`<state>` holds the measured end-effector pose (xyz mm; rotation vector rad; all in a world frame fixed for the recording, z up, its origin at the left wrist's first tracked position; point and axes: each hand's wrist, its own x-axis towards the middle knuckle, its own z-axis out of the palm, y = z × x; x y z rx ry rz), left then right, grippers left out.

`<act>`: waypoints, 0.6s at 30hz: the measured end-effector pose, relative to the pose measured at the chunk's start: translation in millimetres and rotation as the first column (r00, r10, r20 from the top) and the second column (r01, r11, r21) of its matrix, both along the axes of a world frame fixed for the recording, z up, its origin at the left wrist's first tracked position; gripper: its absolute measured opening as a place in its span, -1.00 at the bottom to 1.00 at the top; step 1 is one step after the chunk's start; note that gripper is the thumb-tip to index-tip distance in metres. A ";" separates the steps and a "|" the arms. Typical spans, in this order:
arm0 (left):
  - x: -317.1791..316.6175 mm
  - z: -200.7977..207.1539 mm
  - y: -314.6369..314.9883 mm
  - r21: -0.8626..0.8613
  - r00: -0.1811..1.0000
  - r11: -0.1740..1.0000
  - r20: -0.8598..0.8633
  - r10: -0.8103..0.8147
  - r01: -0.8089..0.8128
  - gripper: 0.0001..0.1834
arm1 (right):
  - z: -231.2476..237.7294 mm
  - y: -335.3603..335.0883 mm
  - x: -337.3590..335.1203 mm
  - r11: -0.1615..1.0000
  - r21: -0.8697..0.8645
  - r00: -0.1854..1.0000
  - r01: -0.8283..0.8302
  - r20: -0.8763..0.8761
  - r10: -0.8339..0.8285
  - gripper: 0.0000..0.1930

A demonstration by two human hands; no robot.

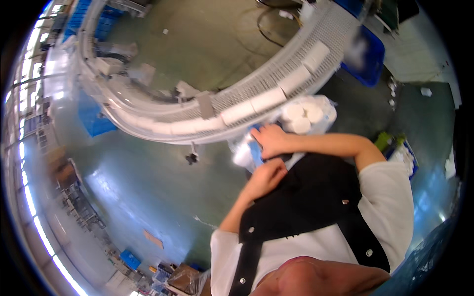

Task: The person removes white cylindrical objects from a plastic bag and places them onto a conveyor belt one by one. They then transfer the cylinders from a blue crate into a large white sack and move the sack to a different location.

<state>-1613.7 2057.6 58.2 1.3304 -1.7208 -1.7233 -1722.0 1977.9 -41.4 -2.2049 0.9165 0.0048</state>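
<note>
Blue patch at the fingers of the right hand, toward the left end of a clear plastic bag. Right fingers bent over it; whether they pinch, cannot tell. Left hand just nearer the body, fingers curled; tips hidden, grip cannot be told. Bag's near side partly covered by the right forearm; its left end blurred. Bag contents: round white rolls, right of the hands. Beyond: curved conveyor carrying white cylinders in line. Blue bin, far right: white contents, too blurred to identify.
</note>
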 end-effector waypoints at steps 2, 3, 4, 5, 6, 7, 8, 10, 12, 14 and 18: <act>0.9 -3.2 2.9 -0.052 0.999 0.998 -0.022 0.032 -0.033 -0.92 | -3.2 4.4 11.7 0.999 -0.017 0.999 0.046 -0.026 -0.046 -0.29; 1.9 -5.1 4.3 -0.062 0.999 0.997 -0.033 0.040 -0.042 -0.92 | -4.5 7.0 18.8 0.996 -0.063 0.998 0.058 -0.012 -0.059 -0.28; 3.6 -1.9 6.6 -0.016 0.997 0.997 -0.010 0.077 -0.078 -0.92 | -0.8 8.1 29.5 0.998 -0.045 0.999 0.032 0.011 -0.031 -0.27; 2.3 -3.3 6.4 -0.009 0.995 0.995 -0.002 0.104 -0.104 -0.91 | 0.7 8.7 33.8 1.000 -0.024 1.000 0.018 0.011 -0.018 -0.27; -0.9 -1.1 4.4 -0.048 0.995 0.994 -0.002 0.100 -0.100 -0.91 | -7.8 5.8 40.9 0.999 0.049 1.000 -0.022 -0.015 0.022 -0.31; -2.8 0.6 2.8 -0.087 0.995 0.991 -0.002 0.099 -0.098 -0.91 | -14.5 7.3 49.6 0.992 0.127 0.996 -0.022 0.091 0.011 -0.31; -4.8 -2.7 -0.2 -0.125 0.998 0.990 -0.008 0.068 -0.068 -0.92 | -16.3 9.1 54.7 0.979 0.202 0.981 -0.019 0.191 -0.021 -0.32; 0.3 -2.2 -2.7 -0.165 1.000 0.986 0.008 0.015 -0.013 -0.91 | -7.2 14.3 68.1 0.970 0.228 0.941 -0.090 0.338 0.008 -0.32; 15.2 -3.2 -7.2 -0.123 0.995 0.990 -0.063 -0.072 0.064 -0.93 | 5.5 20.8 72.1 0.977 0.138 0.912 -0.162 0.399 0.095 -0.34; 55.4 6.7 -1.7 0.039 0.979 0.989 -0.141 0.149 -0.144 -0.93 | 12.3 18.7 68.2 0.983 0.025 0.920 -0.183 0.357 0.162 -0.35; 120.1 -21.7 29.7 -0.230 0.500 0.471 -0.087 0.862 -0.852 -0.73 | 15.3 21.8 67.5 0.988 0.099 0.897 -0.120 0.437 0.065 -0.37</act>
